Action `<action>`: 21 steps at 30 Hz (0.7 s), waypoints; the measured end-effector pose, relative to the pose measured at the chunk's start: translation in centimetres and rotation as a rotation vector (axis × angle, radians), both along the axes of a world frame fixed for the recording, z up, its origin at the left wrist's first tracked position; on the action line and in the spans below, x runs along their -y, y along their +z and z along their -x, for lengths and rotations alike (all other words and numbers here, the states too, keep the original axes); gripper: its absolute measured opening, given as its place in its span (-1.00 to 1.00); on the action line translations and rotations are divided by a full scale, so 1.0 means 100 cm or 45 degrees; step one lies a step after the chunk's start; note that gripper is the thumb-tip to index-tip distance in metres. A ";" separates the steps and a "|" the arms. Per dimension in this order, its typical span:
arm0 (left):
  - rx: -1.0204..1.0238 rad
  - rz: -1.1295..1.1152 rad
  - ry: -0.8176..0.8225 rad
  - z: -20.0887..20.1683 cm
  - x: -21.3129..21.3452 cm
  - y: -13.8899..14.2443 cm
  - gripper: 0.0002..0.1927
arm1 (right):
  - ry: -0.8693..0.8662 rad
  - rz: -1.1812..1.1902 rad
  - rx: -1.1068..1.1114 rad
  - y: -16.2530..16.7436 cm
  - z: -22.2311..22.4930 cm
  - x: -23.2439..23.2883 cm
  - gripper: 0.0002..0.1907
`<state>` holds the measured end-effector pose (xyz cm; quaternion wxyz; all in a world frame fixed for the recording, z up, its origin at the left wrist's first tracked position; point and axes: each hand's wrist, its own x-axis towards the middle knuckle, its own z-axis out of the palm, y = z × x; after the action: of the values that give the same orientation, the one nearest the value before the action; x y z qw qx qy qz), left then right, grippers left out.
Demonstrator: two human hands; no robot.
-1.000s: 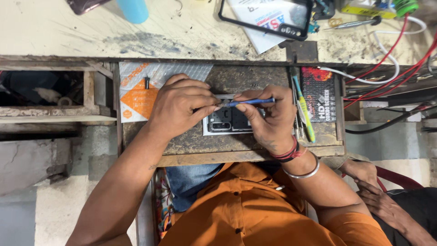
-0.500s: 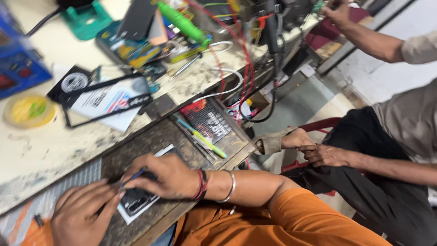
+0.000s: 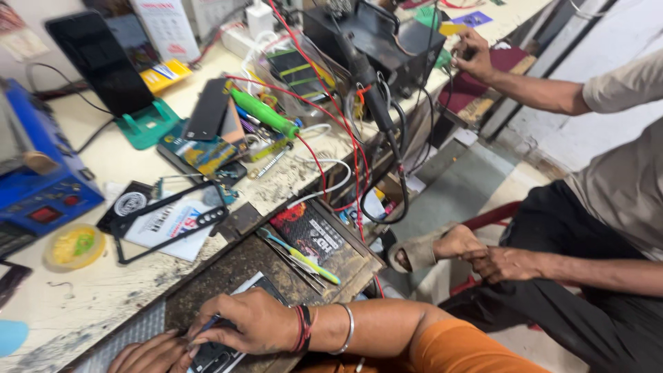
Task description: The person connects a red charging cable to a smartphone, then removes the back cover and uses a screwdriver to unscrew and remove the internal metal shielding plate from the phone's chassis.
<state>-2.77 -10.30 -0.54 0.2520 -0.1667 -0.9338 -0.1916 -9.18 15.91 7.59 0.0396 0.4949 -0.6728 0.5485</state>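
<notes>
View has swung further right and up since half a second ago: both hands now sit at the lower left edge of the frame, and a seated co-worker fills the right side.

Right hand (image 3: 259,321), lower centre-left, is closed around a thin blue-handled tool (image 3: 207,324), its tip down on the dark phone (image 3: 219,356) at the bottom edge. Left hand (image 3: 148,354) is partly cut off by the frame; its fingers lie flat beside the phone, pressing it to the bench (image 3: 228,273). Whether it grips anything I cannot tell.

Compared with one second ago the hold looks unchanged: same tool, same phone, same spot on the dark mat. Only the head has turned, so the work on the phone appears to go on unwatched.

A green-and-yellow pen-like tool (image 3: 300,257) lies untouched above the right wrist.
</notes>
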 end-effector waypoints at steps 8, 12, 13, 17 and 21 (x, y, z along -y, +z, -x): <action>-0.004 -0.003 0.034 0.001 -0.008 0.014 -0.77 | 0.055 0.038 0.013 0.008 0.001 0.001 -0.73; 0.052 -0.091 0.043 -0.008 -0.012 0.028 -0.66 | 0.057 0.052 0.015 0.017 0.000 0.001 -0.74; 0.049 -0.128 0.023 -0.011 -0.013 0.033 -0.63 | 0.047 0.056 0.009 0.020 0.000 0.001 -0.74; 0.085 -0.158 0.024 -0.023 -0.022 0.057 -0.38 | -0.031 0.074 -0.029 0.029 0.000 -0.005 -0.72; 0.123 -0.153 0.083 -0.035 -0.037 0.086 -0.34 | -0.143 0.093 0.186 0.030 0.002 -0.019 -0.66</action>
<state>0.72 -6.58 8.05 0.2223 -0.1113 -0.9366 -0.2468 -9.34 17.81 10.60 0.0392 0.4132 -0.6803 0.6041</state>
